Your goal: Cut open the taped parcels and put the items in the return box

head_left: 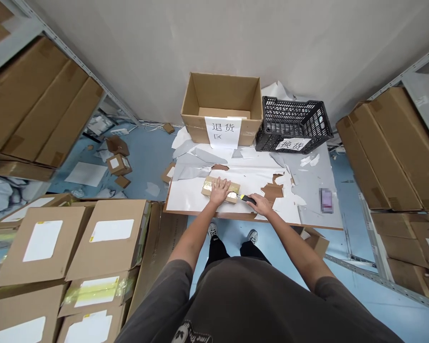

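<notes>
A small taped cardboard box [232,188] lies flat near the front of the table [186,200]. My left hand [219,190] rests on top of it, fingers spread over the tape. In my right hand [260,204] is a black and yellow box cutter [249,199], gripped by its handle. The cutter's tip points left, at the box's right end; I cannot tell whether the blade touches the cardboard.
Behind, a large open carton [221,95] with a paper sign stands beside a black plastic crate [293,124]. Torn paper covers the tabletop. A blurred purple item [326,200] lies at the right. Stacked cartons [107,238] rise at left; shelves hold boxes [389,147] at right.
</notes>
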Tool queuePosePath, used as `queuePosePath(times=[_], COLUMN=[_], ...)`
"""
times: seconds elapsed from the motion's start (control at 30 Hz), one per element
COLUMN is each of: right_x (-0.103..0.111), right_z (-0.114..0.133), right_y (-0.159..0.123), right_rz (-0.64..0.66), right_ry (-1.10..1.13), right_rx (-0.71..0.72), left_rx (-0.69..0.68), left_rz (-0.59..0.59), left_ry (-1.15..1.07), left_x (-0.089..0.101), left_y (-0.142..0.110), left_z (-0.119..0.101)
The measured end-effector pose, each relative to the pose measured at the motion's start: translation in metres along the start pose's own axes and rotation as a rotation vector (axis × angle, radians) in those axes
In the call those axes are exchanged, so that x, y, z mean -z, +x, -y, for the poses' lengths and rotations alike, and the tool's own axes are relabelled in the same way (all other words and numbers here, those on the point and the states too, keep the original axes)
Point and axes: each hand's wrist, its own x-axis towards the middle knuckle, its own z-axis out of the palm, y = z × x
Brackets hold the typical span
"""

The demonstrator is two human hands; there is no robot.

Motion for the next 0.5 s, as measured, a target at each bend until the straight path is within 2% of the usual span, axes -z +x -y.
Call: queuePosePath(times=[0.13, 0.3, 0.4, 0.5], right_x=[-0.001, -0.001, 0.002, 0.005], right_z=[0.004, -0.006, -0.018, -0.027], right_y=[0.012, 0.022, 0.016, 0.002], right_rz=[-0.004, -0.037, -0.063, -0.14], right_ry=[-0.039, -0.016, 0.0, 0.045], right_rx=[-0.006, -0.039, -0.05, -0.131], left_rx=[-0.003, 0.001, -0.002, 0.002], left_rz=[-0.002, -0.007, -0.014, -0.017], left_ry=[-0.002, 0.003, -0.001, -0.012], left_x=[0.0, -0.001, -0.001, 0.001], left_y=[-0.001, -0.001, -0.002, -0.002], left_z=[0.0, 0.001, 0.002, 0.0])
